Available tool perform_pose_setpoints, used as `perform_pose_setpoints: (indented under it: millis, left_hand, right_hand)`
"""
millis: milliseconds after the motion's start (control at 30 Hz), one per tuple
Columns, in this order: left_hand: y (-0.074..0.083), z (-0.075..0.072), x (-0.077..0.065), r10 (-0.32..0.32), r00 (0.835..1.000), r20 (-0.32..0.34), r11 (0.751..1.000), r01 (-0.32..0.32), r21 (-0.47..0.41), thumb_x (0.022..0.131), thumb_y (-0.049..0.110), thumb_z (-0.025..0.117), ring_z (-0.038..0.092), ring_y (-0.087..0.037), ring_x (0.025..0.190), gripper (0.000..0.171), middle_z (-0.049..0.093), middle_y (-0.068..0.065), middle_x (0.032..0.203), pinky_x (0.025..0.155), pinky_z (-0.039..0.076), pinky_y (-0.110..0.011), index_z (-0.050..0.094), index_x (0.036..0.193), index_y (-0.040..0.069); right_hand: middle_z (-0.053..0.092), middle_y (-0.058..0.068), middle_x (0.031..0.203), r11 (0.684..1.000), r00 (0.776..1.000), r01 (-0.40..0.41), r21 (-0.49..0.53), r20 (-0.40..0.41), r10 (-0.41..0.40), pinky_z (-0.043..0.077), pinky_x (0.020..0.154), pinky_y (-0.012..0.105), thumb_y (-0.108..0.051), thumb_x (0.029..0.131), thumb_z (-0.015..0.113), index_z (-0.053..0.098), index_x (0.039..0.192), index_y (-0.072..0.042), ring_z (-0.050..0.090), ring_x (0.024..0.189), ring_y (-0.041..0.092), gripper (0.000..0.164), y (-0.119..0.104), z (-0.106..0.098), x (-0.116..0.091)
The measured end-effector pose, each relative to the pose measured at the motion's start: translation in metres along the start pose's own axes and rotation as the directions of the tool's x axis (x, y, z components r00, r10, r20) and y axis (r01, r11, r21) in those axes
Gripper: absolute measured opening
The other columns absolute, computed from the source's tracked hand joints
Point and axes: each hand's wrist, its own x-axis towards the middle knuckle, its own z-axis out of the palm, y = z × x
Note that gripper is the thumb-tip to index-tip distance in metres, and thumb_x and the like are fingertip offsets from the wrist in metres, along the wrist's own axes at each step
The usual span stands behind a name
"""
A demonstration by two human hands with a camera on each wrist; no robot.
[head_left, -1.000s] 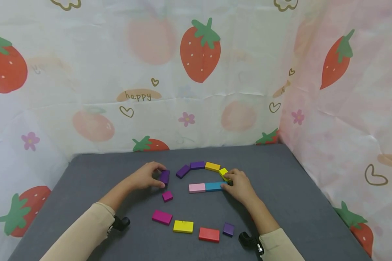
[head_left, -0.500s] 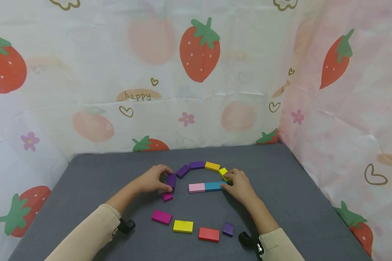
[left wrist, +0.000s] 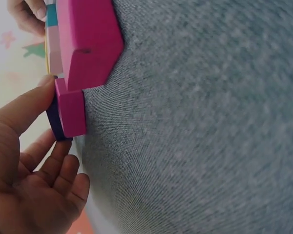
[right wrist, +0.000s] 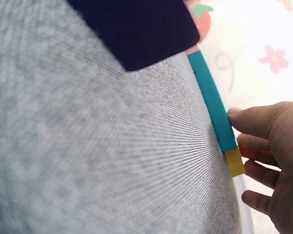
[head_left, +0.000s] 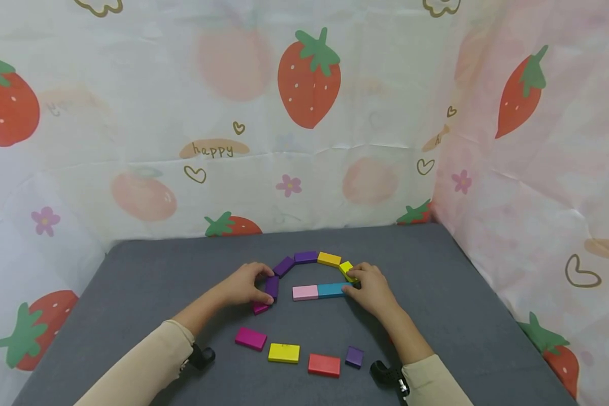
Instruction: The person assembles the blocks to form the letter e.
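Strawberry-printed cloth [head_left: 238,107] is hanging behind a grey surface [head_left: 467,316], along its far edge, and blocks are lying across the middle. The left hand [head_left: 246,285] is pinching a purple block [head_left: 272,286] end to end, thumb at the end away from the far edge and fingers at the other, the gap spanning just the block's length. That block is lying left of the middle, forming the left end of an arc. A small magenta block [head_left: 261,308] is sitting right by the thumb, and a slanted purple block [head_left: 284,267] is adjoining the fingertips; whether either is touching it, I cannot tell.

The right hand [head_left: 375,290] is curving loosely, its thumb touching a blue block [head_left: 331,290] and its forefinger reaching a bright yellow block [head_left: 347,269]; whether it is truly gripping either, I cannot tell.

Judging by the crisp edges, the purple block is probably behaving as stiff, light and hard to break, its smooth faces perhaps slipping a little under fingertips. With neighbours crowding both ends, its long sides at mid-length are probably offering the better hold.
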Motion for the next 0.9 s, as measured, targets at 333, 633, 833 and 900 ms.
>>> perform_pose_setpoints:
  millis: [333,633,833,900]
  left_hand:
    - [0.0010,0.0043,0.0015,-0.010,1.000,-0.016,1.000,0.011,0.014,0.076,0.039,0.091,0.053,-0.025,0.119,0.061,0.063,-0.005,0.125,0.106,0.044,-0.047,0.066,0.125,0.014]
    - [0.0037,0.0066,0.0023,-0.022,0.999,-0.024,0.999,0.022,0.027,0.075,0.039,0.092,0.052,-0.025,0.118,0.061,0.064,-0.005,0.123,0.105,0.044,-0.046,0.066,0.125,0.014]
    - [0.0031,0.0089,0.0020,-0.019,0.999,-0.041,1.000,0.020,0.021,0.074,0.038,0.093,0.051,-0.025,0.117,0.061,0.065,-0.005,0.122,0.104,0.044,-0.047,0.066,0.124,0.013]
    - [0.0034,0.0094,0.0016,-0.015,0.999,-0.047,1.000,0.016,0.019,0.074,0.038,0.093,0.051,-0.025,0.117,0.061,0.065,-0.005,0.122,0.104,0.044,-0.046,0.066,0.123,0.013]
  right_hand:
    - [0.063,0.013,0.129,1.000,1.000,-0.001,0.000,0.005,0.001,0.046,0.102,0.052,-0.025,0.090,0.080,0.072,0.127,-0.004,0.055,0.118,0.033,0.043,-0.0003,0.0001,0.0000]
    - [0.063,0.013,0.130,1.000,1.000,-0.004,-0.003,0.004,0.004,0.046,0.102,0.052,-0.025,0.090,0.080,0.071,0.127,-0.004,0.054,0.119,0.033,0.043,0.0008,0.0014,0.0000]
    - [0.063,0.013,0.130,1.000,1.000,0.002,-0.002,-0.005,-0.002,0.046,0.102,0.052,-0.024,0.090,0.081,0.072,0.127,-0.004,0.055,0.119,0.033,0.043,0.0017,0.0022,-0.0006]
    - [0.063,0.013,0.130,1.000,1.000,0.003,-0.004,-0.004,-0.003,0.046,0.101,0.052,-0.024,0.090,0.081,0.072,0.126,-0.003,0.055,0.119,0.034,0.043,0.0017,0.0019,-0.0006]
